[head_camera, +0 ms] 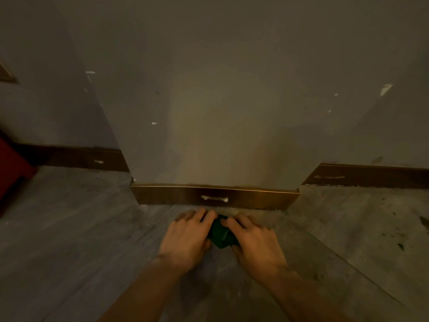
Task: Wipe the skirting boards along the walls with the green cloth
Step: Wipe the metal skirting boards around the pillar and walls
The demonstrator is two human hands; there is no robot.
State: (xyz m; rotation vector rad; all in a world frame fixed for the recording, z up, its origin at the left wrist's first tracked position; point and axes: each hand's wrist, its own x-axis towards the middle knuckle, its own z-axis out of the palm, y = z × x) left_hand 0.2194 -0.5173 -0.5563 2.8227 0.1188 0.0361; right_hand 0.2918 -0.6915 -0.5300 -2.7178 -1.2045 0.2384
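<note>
A bunched green cloth [221, 233] lies on the grey floor just in front of a projecting wall column. My left hand [186, 238] and my right hand [254, 240] press on it from either side, fingers curled over its edges, so most of it is hidden. The brown skirting board [167, 195] runs along the column's foot, a short way beyond my fingertips, with a white smear [214, 199] at its middle. Further skirting board sections sit on the recessed walls at the left [81, 158] and the right [371, 176].
A red object [11, 168] stands at the left edge by the wall. The grey floor [69, 240] is dusty, with dark stains [400, 246] at the right. The grey wall [220, 101] carries small white chips.
</note>
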